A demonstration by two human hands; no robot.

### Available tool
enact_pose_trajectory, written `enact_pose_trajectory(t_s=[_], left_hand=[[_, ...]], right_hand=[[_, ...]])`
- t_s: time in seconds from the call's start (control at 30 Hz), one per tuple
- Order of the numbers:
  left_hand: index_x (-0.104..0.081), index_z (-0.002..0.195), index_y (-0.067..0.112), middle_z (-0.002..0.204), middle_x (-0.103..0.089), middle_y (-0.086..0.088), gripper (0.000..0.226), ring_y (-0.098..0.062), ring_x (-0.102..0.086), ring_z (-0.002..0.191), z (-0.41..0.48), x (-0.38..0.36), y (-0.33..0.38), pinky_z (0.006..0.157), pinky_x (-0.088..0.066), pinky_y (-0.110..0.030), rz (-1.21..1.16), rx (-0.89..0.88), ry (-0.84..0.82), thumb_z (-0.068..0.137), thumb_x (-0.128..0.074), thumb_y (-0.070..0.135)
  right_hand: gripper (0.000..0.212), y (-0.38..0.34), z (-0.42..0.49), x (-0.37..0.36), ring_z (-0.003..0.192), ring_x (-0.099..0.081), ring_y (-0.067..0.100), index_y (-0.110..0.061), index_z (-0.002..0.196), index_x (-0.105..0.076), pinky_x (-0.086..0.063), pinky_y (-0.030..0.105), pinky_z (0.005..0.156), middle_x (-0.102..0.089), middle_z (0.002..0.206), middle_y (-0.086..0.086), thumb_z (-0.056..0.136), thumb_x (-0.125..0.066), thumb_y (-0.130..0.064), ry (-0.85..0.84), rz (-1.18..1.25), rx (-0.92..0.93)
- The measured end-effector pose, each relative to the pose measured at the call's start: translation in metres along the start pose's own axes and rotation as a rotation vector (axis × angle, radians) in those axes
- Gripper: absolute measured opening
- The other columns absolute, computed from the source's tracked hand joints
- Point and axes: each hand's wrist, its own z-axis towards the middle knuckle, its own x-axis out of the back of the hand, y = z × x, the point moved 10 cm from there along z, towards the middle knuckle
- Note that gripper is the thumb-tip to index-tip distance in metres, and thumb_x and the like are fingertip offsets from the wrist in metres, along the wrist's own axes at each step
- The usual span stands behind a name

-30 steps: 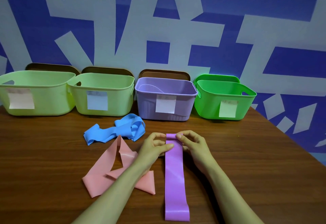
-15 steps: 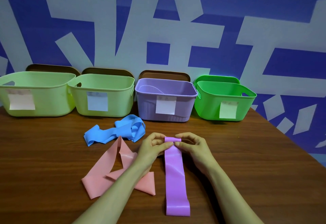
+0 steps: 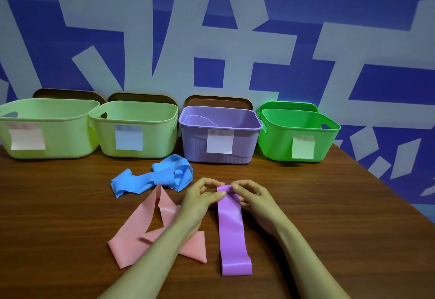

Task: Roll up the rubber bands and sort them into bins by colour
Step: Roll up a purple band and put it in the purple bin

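Both grips (image 3: 203, 196) (image 3: 255, 198) pinch the purple band (image 3: 231, 228).

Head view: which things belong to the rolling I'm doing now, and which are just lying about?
In hand: purple band, its far end pinched by left hand and right hand; purple bin.
Lying about: blue band, pink band, pale green bins, bright green bin, brown lids behind them.

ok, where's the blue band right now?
Head view, left of centre: the blue band lies crumpled on the table in front of the purple bin and the pale green bin beside it, just behind the pink band.
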Motion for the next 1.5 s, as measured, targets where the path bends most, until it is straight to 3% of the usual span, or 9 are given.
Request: enact_pose_trajectory(t_s=[0.13, 0.3, 0.53, 0.73, 0.97, 1.13, 1.2, 1.3, 1.5], left_hand=[[-0.064, 0.087, 0.012, 0.097, -0.072, -0.005, 0.025, -0.022, -0.069, 0.097, -0.002, -0.001, 0.002, 0.082, -0.054, -0.03, 0.02, -0.016, -0.01, 0.075, -0.07, -0.009], [-0.057, 0.107, 0.014, 0.102, -0.065, -0.005, 0.039, -0.012, -0.068, 0.085, -0.003, -0.004, -0.002, 0.072, -0.054, -0.023, 0.007, 0.044, 0.005, 0.076, -0.073, -0.003], [-0.058, 0.107, 0.008, 0.096, -0.07, -0.005, 0.035, -0.014, -0.069, 0.082, -0.004, -0.007, -0.004, 0.072, -0.055, -0.024, 0.012, 0.074, -0.023, 0.077, -0.073, 0.0], [-0.063, 0.094, 0.012, 0.091, -0.07, -0.009, 0.015, -0.019, -0.069, 0.085, 0.002, -0.003, -0.012, 0.079, -0.053, -0.033, -0.057, 0.104, 0.008, 0.082, -0.071, 0.016], [-0.062, 0.096, 0.011, 0.09, -0.07, -0.007, 0.016, -0.017, -0.069, 0.084, 0.001, -0.002, -0.01, 0.071, -0.053, -0.027, -0.026, 0.094, 0.0, 0.082, -0.07, 0.008], [-0.064, 0.094, 0.013, 0.096, -0.07, -0.01, 0.02, -0.022, -0.068, 0.091, 0.001, 0.004, -0.008, 0.078, -0.053, -0.033, -0.012, 0.05, 0.024, 0.079, -0.071, 0.003], [-0.064, 0.094, 0.012, 0.1, -0.071, -0.01, 0.022, -0.022, -0.068, 0.095, 0.001, 0.002, -0.003, 0.082, -0.053, -0.033, -0.003, 0.017, 0.008, 0.078, -0.071, -0.002], [-0.062, 0.095, 0.008, 0.103, -0.071, -0.008, 0.025, -0.019, -0.068, 0.098, -0.001, -0.001, 0.003, 0.083, -0.054, -0.029, 0.003, -0.021, -0.015, 0.077, -0.069, -0.008], [-0.056, 0.106, 0.015, 0.103, -0.068, -0.007, 0.039, -0.019, -0.068, 0.095, 0.0, 0.0, -0.007, 0.081, -0.055, -0.031, 0.056, 0.036, 0.01, 0.075, -0.076, 0.002]], right_hand=[[0.015, -0.001, -0.001, -0.001, 0.079, -0.068, 0.014, -0.002, 0.097, -0.067, -0.052, 0.022, 0.068, -0.071, 0.093, 0.008, 0.09, -0.063, -0.015, -0.015, -0.004, 0.005], [0.009, -0.003, -0.001, 0.003, 0.077, -0.068, 0.016, -0.006, 0.095, -0.068, -0.053, 0.025, 0.068, -0.071, 0.09, 0.009, 0.088, -0.065, -0.011, 0.012, 0.058, 0.024], [0.019, -0.012, -0.004, 0.003, 0.071, -0.067, 0.014, -0.006, 0.1, -0.066, -0.053, 0.021, 0.062, -0.073, 0.09, 0.01, 0.084, -0.066, 0.003, 0.016, 0.084, 0.088], [0.024, -0.014, -0.005, 0.003, 0.086, -0.069, 0.023, -0.005, 0.096, -0.069, -0.055, 0.026, 0.071, -0.072, 0.1, 0.018, 0.078, -0.068, 0.01, 0.009, 0.067, 0.108], [0.026, -0.008, -0.001, 0.002, 0.093, -0.066, 0.029, -0.007, 0.093, -0.072, -0.054, 0.033, 0.081, -0.07, 0.105, 0.02, 0.077, -0.067, 0.013, -0.027, 0.05, 0.088], [0.038, -0.009, -0.002, -0.005, 0.101, -0.067, 0.026, -0.008, 0.108, -0.069, -0.053, 0.034, 0.087, -0.07, 0.11, 0.016, 0.071, -0.076, -0.002, -0.064, 0.08, 0.071], [0.044, -0.008, -0.002, -0.004, 0.098, -0.068, 0.02, -0.008, 0.114, -0.065, -0.054, 0.027, 0.081, -0.069, 0.109, 0.011, 0.072, -0.075, -0.014, -0.025, 0.107, 0.054], [0.029, -0.006, -0.003, -0.004, 0.083, -0.067, 0.009, -0.004, 0.106, -0.065, -0.052, 0.019, 0.069, -0.069, 0.1, 0.009, 0.082, -0.07, -0.019, -0.006, 0.06, 0.017], [0.028, -0.007, -0.004, 0.002, 0.087, -0.068, 0.023, -0.005, 0.096, -0.068, -0.055, 0.034, 0.082, -0.071, 0.097, 0.015, 0.071, -0.076, -0.015, 0.01, 0.091, 0.042]])
